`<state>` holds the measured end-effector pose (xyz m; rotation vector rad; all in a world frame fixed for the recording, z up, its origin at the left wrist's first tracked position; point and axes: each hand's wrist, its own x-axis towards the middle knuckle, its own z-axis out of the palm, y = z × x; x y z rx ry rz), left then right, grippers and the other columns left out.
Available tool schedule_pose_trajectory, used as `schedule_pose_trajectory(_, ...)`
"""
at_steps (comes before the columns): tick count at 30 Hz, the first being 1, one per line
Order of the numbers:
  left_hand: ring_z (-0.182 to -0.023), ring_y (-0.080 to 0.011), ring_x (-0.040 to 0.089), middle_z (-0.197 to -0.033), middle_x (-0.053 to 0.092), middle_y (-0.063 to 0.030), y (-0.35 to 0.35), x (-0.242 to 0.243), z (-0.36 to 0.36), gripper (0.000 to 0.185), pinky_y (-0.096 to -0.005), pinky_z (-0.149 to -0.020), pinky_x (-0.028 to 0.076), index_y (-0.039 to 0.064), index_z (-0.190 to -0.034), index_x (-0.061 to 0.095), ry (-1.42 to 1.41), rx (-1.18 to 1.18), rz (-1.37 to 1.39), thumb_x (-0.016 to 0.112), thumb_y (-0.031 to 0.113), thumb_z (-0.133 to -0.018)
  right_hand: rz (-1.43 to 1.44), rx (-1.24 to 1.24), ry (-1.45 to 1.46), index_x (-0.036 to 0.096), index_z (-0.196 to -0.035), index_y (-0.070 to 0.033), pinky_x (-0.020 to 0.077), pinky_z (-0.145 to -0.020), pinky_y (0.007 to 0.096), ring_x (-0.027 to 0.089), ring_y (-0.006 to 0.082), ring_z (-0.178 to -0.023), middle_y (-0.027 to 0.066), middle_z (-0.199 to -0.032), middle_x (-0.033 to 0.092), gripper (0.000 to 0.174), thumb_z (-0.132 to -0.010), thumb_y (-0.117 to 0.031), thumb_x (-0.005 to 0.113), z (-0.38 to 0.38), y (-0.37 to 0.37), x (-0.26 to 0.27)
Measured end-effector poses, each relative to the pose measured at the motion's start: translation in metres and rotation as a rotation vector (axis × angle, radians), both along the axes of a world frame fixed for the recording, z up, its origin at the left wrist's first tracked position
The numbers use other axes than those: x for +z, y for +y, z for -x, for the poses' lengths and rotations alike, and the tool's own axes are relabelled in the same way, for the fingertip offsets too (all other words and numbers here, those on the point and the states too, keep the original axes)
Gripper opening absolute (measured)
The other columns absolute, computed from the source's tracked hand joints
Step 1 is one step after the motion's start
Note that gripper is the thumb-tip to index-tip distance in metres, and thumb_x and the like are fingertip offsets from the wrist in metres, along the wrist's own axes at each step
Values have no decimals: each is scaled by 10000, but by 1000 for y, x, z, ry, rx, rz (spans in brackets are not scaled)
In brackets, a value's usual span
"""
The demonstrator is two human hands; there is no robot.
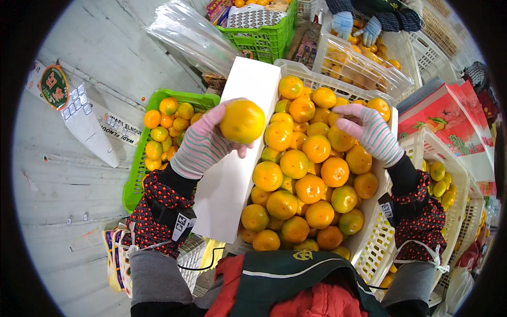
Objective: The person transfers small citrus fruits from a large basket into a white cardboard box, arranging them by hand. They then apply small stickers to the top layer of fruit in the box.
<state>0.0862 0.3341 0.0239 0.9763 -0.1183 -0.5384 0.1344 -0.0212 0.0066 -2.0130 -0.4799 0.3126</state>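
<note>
My left hand (204,142), in a pink-and-white striped glove, grips a yellow-orange mandarin (242,121) above a long white cardboard surface (222,194). To its right stands a white plastic crate (301,73) heaped with mandarins (310,189), some of them tinged green. My right hand (370,132), gloved alike, hovers over the heap's upper right side. Its thumb and fingers are apart, with no fruit between them. The mandarins lower in the pile are hidden.
A green crate (132,190) of smaller mandarins stands left, another green crate (257,41) at the top. Clear plastic film (194,35) lies beside that one. A co-worker's blue-gloved hands (370,31) reach into a fruit crate. Red printed cartons (447,123) and more crates (455,214) are right.
</note>
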Motion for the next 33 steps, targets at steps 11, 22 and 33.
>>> schedule_pose_trajectory(11, -1195, -241, 530, -1330, 502, -99, -41, -25, 16, 649, -370, -987, 471, 85, -1288, 504, -1117, 173, -860, 801, 105, -711, -668, 193, 786, 511, -1352, -34, 537, -878, 281, 617, 129, -1053, 44, -1153, 635, 601, -865, -269, 772, 40, 64, -2)
schedule_pose_trajectory(22, -1139, -409, 570, -1195, 608, -238, 196, -188, 43, 448, -451, -975, 469, 21, -1235, 569, -232, 378, -1902, 704, 224, -859, -272, -8, 456, 529, -1340, -8, 507, -932, 296, 628, 151, -1041, 61, -1142, 657, 568, -825, -119, 741, -51, 26, -11)
schedule_pose_trajectory(33, -914, -391, 663, -978, 715, -140, 199, -210, 63, 308, -432, -852, 539, 74, -1169, 648, 352, 59, -1052, 632, 145, -870, 12, -148, 349, 589, -1304, 45, 580, -686, 355, 686, 233, -856, 124, -1027, 704, 675, -704, -110, 855, -109, 103, -63)
